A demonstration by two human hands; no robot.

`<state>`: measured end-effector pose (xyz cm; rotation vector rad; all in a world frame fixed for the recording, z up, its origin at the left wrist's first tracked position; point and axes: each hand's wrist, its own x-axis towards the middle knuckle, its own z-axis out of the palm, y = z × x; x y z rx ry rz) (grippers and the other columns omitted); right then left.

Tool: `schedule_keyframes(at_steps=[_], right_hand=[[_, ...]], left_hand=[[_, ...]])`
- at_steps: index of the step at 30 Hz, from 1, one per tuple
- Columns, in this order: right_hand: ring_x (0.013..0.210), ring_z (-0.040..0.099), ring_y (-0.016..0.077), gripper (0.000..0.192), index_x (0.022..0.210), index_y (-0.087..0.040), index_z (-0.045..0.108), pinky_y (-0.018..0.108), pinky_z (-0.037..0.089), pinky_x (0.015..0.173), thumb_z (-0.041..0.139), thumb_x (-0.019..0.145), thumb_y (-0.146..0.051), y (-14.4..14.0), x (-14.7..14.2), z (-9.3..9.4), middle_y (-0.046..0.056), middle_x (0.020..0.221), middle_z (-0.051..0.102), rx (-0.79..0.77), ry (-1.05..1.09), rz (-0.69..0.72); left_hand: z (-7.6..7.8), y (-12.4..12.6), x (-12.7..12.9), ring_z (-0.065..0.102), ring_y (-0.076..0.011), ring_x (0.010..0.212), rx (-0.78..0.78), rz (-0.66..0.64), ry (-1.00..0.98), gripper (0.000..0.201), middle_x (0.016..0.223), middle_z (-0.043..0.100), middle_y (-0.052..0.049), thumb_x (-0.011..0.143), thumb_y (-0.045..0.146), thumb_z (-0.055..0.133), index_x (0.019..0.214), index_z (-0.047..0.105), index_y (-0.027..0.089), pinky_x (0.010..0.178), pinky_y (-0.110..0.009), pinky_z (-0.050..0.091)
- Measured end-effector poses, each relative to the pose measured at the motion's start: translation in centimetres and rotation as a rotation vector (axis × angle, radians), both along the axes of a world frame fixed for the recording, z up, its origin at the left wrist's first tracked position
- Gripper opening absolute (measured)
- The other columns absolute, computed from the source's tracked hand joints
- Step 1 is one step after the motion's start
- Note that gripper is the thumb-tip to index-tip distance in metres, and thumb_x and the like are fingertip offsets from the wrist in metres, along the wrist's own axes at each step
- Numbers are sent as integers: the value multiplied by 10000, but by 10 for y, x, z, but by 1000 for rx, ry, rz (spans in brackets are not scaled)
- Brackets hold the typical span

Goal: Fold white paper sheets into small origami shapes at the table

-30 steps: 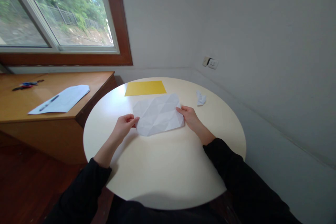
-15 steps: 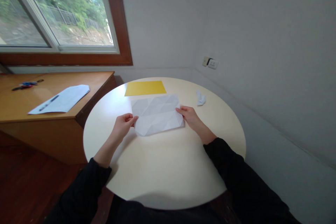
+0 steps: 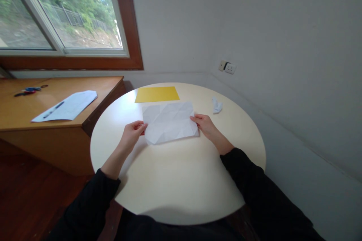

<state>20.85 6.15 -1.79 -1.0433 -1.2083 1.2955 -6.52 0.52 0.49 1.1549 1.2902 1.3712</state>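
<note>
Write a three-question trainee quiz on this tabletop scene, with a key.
1. True or false: both hands grip the creased white sheet.
2. Which lies beyond that sheet on the round table? A yellow sheet; B scissors; C mug.
3. What small thing lies on the table beyond the right hand?

Key
1. True: the left hand pinches its left edge, the right hand its right edge.
2. A, the yellow sheet.
3. A crumpled paper scrap.

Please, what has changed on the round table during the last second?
The creased white sheet has been lowered and pulled flatter. The left hand and right hand keep their grip on its side edges. The yellow sheet and crumpled scrap stayed put.
</note>
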Motion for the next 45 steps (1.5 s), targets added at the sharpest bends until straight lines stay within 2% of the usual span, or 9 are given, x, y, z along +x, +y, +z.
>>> schedule_keyframes(at_steps=[10,15,19,22,26,30,35,40,45], right_hand=[[596,573,152,296,659,-171,638,265,442,566,738,522,-414,-1,0,-1,10,608,627,-14,8,10],[462,441,76,303,632,-174,616,221,328,464,729,532,-436,-2,0,2,-41,510,538,37,-68,-61],[382,311,44,271,609,-179,595,220,257,427,712,572,-420,-2,0,3,-76,425,441,95,-44,-36],[460,448,80,215,617,-183,613,229,335,494,681,616,-387,-3,0,5,-40,467,528,128,-29,13],[696,579,128,163,738,-204,684,244,413,641,659,596,-280,-5,1,6,17,764,678,130,40,20],[717,589,156,178,729,-216,701,275,431,665,599,584,-223,-3,2,4,19,774,688,84,91,25],[691,585,163,223,698,-194,710,285,437,661,545,548,-178,0,2,3,19,696,684,71,151,51],[776,602,186,188,671,-194,716,310,446,735,557,608,-271,-2,0,6,45,761,698,141,174,27],[820,606,198,190,685,-196,711,334,441,794,594,642,-339,-2,1,3,57,793,694,142,160,40]], left_hand=[[-1,0,-1,568,-147,605,14,-11,22,358,636,637,-48,511,399,719,709,644,111,642,-318,469],[-4,2,-4,558,-147,643,72,23,42,295,674,647,-51,528,357,704,706,661,127,647,-299,442],[-8,5,-7,492,-112,603,170,133,91,276,671,628,-27,531,334,707,719,669,137,586,-253,390],[-7,3,-8,425,-83,526,185,139,69,264,572,566,12,554,324,699,742,670,141,518,-229,342],[-3,-2,-7,489,-97,556,150,35,-7,219,567,566,11,596,285,656,769,667,151,556,-232,387],[-3,-3,-6,548,-127,644,109,6,-52,205,727,646,-35,577,255,623,746,669,148,599,-249,423],[-5,0,-6,562,-157,717,74,18,-5,251,767,666,-52,560,211,546,756,685,142,676,-281,442],[-5,-1,-8,568,-194,789,74,34,47,317,817,675,-81,557,191,476,770,701,124,732,-322,453],[-7,0,-11,580,-230,895,100,13,21,275,901,682,-108,635,244,464,713,702,129,765,-345,463]])
